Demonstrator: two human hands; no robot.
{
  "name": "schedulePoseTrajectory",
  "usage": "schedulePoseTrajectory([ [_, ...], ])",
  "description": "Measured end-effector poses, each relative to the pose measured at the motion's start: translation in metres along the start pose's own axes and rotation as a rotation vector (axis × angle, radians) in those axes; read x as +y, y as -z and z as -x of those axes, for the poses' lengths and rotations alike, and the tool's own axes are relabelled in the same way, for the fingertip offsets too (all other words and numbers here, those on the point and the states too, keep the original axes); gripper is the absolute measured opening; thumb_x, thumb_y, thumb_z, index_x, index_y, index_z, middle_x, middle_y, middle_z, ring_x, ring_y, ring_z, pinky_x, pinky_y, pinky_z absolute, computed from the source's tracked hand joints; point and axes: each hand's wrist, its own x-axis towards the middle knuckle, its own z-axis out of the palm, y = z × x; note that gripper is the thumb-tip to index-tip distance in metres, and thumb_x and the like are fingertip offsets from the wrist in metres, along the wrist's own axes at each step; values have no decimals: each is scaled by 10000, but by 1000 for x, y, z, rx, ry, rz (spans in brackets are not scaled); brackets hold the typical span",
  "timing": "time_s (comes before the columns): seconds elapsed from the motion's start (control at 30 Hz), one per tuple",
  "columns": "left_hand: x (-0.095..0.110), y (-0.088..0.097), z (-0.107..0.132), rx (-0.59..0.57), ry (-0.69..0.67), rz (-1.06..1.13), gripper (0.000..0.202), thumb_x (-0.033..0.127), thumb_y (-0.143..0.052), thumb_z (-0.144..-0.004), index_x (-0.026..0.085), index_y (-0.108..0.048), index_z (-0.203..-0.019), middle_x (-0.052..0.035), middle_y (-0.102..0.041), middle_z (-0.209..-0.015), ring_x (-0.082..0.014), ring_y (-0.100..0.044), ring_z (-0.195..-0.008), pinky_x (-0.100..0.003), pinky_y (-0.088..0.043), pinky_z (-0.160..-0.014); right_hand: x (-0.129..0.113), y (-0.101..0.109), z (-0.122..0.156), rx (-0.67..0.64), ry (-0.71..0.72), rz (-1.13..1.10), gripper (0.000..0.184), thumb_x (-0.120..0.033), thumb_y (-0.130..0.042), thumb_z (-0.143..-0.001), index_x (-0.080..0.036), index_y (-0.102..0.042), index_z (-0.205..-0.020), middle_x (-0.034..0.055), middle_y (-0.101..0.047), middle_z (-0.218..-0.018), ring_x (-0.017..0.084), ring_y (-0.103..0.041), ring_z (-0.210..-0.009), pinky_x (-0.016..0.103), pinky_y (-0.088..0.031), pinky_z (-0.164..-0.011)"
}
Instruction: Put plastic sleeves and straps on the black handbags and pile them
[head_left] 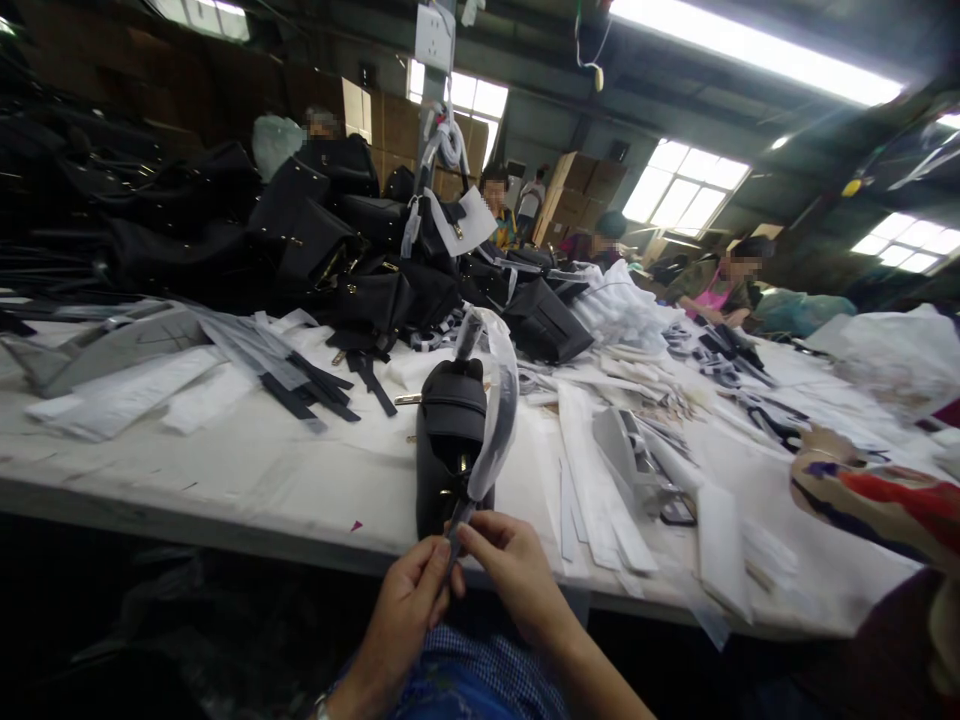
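Note:
A black handbag [450, 440] stands upright at the near edge of the white table [247, 480], right in front of me. Its handle [501, 400] arches above it, wrapped in pale protective film. My left hand [409, 600] and my right hand [510, 570] meet just below the bag. Both pinch the lower end of the wrapped handle between fingertips. The bag's front face is turned away from view.
A heap of black bags [322, 240] fills the far left of the table. White paper strips [600, 480] and dark straps [322, 385] lie scattered around. A co-worker's patterned sleeve [877, 500] reaches in at the right. Several people work farther back.

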Motion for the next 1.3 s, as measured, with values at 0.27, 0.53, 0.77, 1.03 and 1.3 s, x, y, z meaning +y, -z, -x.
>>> schedulePoseTrajectory([
  [0.27,-11,-5,-7,11,-40,-49,461,590,-508,-887,151,-614,-794,18,-557,-639,-40,-333,-415,-186,-247,-419,-77,55,-30,304,225,83,552,-623,-577,-848,-177,-653,-1165,118,-726,-1068,231,-683,-974,387,-513,-921],
  [0.53,12,10,-24,-43,-201,-331,435,536,-482,-920,171,-705,-842,-59,-699,-781,-192,-643,-729,-271,-495,-669,-218,33,-95,-77,110,-7,344,-446,-731,-797,-111,-698,-873,-55,-515,-555,33,-410,-423,161,-367,-418],
  [0.77,59,68,-61,527,-628,-621,493,427,-550,-906,230,-490,-1355,-113,-516,-1425,-281,-467,-1317,-437,-391,-1081,-294,63,-116,-83,419,519,436,-503,-807,-651,-88,-687,-709,-109,-383,-433,-3,-286,-370,166,-195,-392],
  [1.03,22,37,-59,171,-411,-543,422,405,-633,-847,221,-609,-1226,-100,-679,-1177,-243,-662,-995,-343,-532,-829,-280,85,-157,-83,630,901,575,-686,-616,-742,-119,-708,-761,19,-664,-660,122,-610,-645,280,-492,-679],
  [1.3,7,23,-48,29,-144,-220,371,513,-537,-892,170,-637,-793,-7,-614,-642,-168,-599,-634,-256,-441,-631,-170,75,-80,712,848,906,258,-410,-628,-857,-202,-697,-994,55,-706,-860,194,-647,-737,335,-511,-721],
])
